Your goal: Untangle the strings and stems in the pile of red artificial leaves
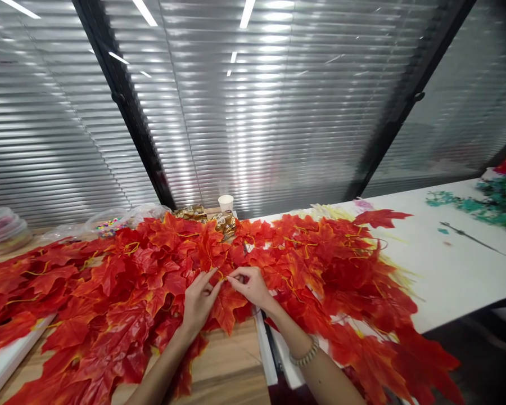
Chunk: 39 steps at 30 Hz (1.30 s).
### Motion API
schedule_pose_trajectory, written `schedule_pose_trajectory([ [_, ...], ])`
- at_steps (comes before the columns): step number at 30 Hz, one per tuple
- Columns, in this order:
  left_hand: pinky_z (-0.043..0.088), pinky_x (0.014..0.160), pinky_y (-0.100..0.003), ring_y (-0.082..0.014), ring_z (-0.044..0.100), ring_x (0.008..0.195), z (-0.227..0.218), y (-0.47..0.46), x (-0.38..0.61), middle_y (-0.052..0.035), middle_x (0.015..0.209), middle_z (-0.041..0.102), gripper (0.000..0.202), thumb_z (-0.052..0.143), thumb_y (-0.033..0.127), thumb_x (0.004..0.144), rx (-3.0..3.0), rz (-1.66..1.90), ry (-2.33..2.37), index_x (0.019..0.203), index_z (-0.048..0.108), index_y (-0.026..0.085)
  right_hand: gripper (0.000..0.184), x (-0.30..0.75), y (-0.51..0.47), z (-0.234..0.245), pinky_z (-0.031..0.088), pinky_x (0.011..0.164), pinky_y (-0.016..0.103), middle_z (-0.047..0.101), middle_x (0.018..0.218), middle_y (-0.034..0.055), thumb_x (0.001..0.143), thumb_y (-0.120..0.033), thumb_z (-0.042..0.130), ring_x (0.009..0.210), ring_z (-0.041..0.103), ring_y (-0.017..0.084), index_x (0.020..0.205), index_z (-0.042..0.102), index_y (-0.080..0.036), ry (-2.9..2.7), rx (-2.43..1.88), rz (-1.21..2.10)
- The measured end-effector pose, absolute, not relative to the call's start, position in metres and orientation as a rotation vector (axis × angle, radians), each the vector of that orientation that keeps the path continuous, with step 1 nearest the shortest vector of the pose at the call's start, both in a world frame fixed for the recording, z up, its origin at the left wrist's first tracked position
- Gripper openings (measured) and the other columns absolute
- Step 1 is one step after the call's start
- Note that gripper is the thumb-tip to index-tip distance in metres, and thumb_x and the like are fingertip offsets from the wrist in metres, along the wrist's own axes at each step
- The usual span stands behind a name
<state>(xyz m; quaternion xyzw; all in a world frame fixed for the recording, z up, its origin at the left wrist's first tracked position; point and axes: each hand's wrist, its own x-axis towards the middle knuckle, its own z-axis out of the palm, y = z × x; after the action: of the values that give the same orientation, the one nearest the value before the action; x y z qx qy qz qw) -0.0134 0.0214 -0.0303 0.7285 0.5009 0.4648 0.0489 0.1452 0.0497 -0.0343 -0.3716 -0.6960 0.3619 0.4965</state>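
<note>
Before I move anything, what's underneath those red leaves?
Under the red leaves, a wood-grain tabletop shows at the near edge, and a white tabletop toward the right. Whatever else lies beneath the thick middle is covered, so I can't tell.

Red leaves (pixel 124 332) heaped across wooden desk (pixel 236 360), onto white table's (pixel 442 275) left end. Right hand (pixel 251 286) pinches yellow stem (pixel 221 276); left hand (pixel 199 298) just beside, grip unclear. Paper cup (pixel 225 203) near desk's far edge. Teal flowers (pixel 504 199) near table's far right corner.
</note>
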Motion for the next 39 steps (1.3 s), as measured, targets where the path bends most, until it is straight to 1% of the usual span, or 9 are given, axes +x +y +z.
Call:
schedule_pose_trajectory([
  [5,0.048,0.074,-0.03,-0.0107,0.046,0.044,-0.032,0.0222,-0.0134,0.0069,0.044,0.05,0.03,0.057,0.026,0.077,2.222,1.432,1.522,0.104,0.061,0.014,0.02,0.1456,0.0499,-0.0336,0.034,0.047,0.02,0.056,0.054,0.0016,0.075,-0.027,0.054,0.048,0.043,0.009,0.068,0.067,-0.013,-1.704,-0.886,0.886],
  [10,0.045,0.082,-0.034,-0.0099,0.045,0.044,-0.0297,0.0213,-0.0136,0.0084,0.043,0.047,0.031,0.055,0.027,0.078,2.241,1.408,1.536,0.107,0.061,0.017,0.019,0.1476,0.0503,-0.0319,0.035,0.047,0.02,0.057,0.055,0.0022,0.075,-0.027,0.054,0.048,0.043,0.01,0.069,0.067,-0.014,-1.673,-0.89,0.9],
  [15,0.048,0.063,-0.026,-0.0104,0.045,0.045,-0.0293,0.0204,-0.0137,0.0069,0.045,0.048,0.031,0.053,0.028,0.08,2.259,1.394,1.54,0.108,0.06,0.018,0.018,0.1474,0.0506,-0.0326,0.036,0.047,0.02,0.056,0.054,0.0016,0.074,-0.027,0.055,0.048,0.045,0.01,0.069,0.068,-0.014,-1.684,-0.887,0.893],
  [21,0.045,0.052,-0.022,-0.0112,0.047,0.047,-0.0313,0.0207,-0.0137,0.0058,0.046,0.048,0.029,0.054,0.026,0.08,2.259,1.394,1.478,0.106,0.06,0.015,0.017,0.1465,0.0506,-0.0329,0.036,0.048,0.02,0.058,0.055,0.0021,0.073,-0.026,0.056,0.048,0.045,0.01,0.069,0.068,-0.014,-1.694,-0.893,0.902],
  [25,0.046,0.056,-0.023,-0.011,0.047,0.047,-0.0314,0.021,-0.014,0.0058,0.047,0.047,0.03,0.054,0.027,0.08,2.217,1.375,1.492,0.106,0.06,0.015,0.017,0.1467,0.0504,-0.0314,0.037,0.048,0.021,0.06,0.057,0.0032,0.074,-0.026,0.056,0.048,0.046,0.01,0.07,0.068,-0.014,-1.689,-0.885,0.908],
  [30,0.048,0.059,-0.024,-0.0107,0.047,0.047,-0.0306,0.0205,-0.0146,0.0051,0.049,0.049,0.03,0.053,0.027,0.08,2.199,1.36,1.5,0.107,0.06,0.015,0.017,0.1477,0.0509,-0.0298,0.035,0.047,0.021,0.058,0.054,0.0026,0.073,-0.026,0.056,0.047,0.044,0.01,0.068,0.068,-0.014,-1.669,-0.902,0.898],
  [35,0.048,0.071,-0.029,-0.0103,0.045,0.046,-0.0322,0.0217,-0.0156,0.0068,0.046,0.047,0.03,0.055,0.025,0.079,2.242,1.391,1.502,0.107,0.06,0.015,0.017,0.1489,0.0511,-0.0283,0.035,0.047,0.021,0.058,0.054,0.0028,0.073,-0.025,0.056,0.047,0.044,0.01,0.068,0.068,-0.013,-1.673,-0.899,0.9],
  [37,0.048,0.07,-0.028,-0.0103,0.046,0.047,-0.0334,0.0224,-0.0158,0.0065,0.047,0.047,0.03,0.056,0.024,0.079,2.245,1.4,1.496,0.106,0.06,0.013,0.017,0.1489,0.0509,-0.0287,0.035,0.047,0.02,0.059,0.055,0.003,0.073,-0.024,0.056,0.047,0.044,0.01,0.068,0.068,-0.013,-1.689,-0.895,0.895],
  [39,0.048,0.066,-0.026,-0.0104,0.046,0.047,-0.0341,0.0226,-0.0157,0.0058,0.048,0.048,0.03,0.056,0.024,0.078,2.233,1.398,1.496,0.105,0.06,0.012,0.017,0.1488,0.0509,-0.0299,0.036,0.048,0.02,0.06,0.056,0.0031,0.073,-0.024,0.056,0.048,0.045,0.01,0.069,0.068,-0.013,-1.704,-0.889,0.884],
])
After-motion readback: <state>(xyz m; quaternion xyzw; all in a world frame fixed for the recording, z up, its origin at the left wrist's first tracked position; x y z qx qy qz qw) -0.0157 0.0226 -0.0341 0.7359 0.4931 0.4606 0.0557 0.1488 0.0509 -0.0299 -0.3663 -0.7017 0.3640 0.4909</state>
